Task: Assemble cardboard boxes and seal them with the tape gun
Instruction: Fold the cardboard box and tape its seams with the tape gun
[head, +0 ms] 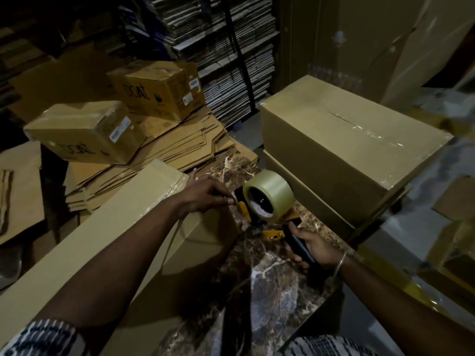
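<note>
Lying far left, long cardboard box. Resting on its end, left hand, fingers pinching loose tape end. Just right, tape gun over marble tabletop; right hand wrapped around handle. Further right, sealed boxes, stacked.

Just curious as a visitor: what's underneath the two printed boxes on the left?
Both printed boxes sit on a stack of flattened cardboard sheets. What lies beneath that stack is covered, so it cannot be told.
</note>
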Action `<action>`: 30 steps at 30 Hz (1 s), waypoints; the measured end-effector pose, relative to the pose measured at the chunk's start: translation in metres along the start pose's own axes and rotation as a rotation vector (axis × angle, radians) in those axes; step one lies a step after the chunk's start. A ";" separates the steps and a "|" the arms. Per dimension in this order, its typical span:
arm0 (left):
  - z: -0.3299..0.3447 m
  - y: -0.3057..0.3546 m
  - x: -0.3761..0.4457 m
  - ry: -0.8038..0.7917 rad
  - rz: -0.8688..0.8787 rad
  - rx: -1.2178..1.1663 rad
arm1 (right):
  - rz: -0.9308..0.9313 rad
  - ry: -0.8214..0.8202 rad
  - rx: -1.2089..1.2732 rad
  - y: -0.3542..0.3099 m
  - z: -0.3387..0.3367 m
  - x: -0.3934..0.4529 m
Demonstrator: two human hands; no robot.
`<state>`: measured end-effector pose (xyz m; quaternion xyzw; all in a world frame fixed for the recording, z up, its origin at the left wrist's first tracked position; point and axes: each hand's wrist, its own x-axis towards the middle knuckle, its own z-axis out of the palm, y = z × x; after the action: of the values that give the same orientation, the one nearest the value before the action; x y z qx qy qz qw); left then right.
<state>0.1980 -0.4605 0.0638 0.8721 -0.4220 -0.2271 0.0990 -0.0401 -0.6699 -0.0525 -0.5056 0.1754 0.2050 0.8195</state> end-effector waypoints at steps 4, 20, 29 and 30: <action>0.006 -0.003 -0.002 0.086 0.007 -0.023 | 0.048 0.181 0.019 0.008 -0.024 0.003; 0.024 0.016 -0.007 0.347 -0.141 0.117 | -0.128 0.550 -0.968 -0.003 -0.060 0.078; 0.037 0.020 -0.004 0.377 -0.251 0.202 | -0.186 0.531 -1.235 0.072 -0.103 0.153; 0.038 0.020 -0.004 0.392 -0.275 0.193 | -0.182 0.537 -1.267 0.069 -0.095 0.149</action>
<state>0.1634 -0.4691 0.0390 0.9540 -0.2919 -0.0237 0.0635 0.0444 -0.7043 -0.2189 -0.9326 0.1758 0.0662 0.3082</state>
